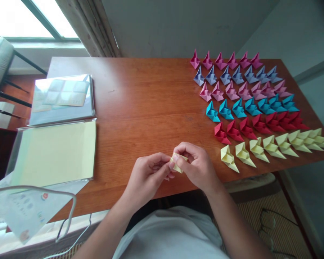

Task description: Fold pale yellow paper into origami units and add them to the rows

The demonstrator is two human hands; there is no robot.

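- Pinching small pale-yellow folded-paper piece (178, 168) at five o'clock, with closed left fingers (165, 170) and right fingers (184, 165).
- Likely light, easily crushed; best held by folded edges.

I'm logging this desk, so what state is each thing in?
Small yellow paper piece: partly visible, folded.
Left hand: pinching it.
Right hand: pinching it.
Magenta, lavender, pink, turquoise, red and pale-yellow pointed paper shapes: folded, in rows by colour.
Large yellow rectangular paper: flat.
Clear plastic packet: flat; cannot tell if sealed.
Beige curtain: gathered beside the window.
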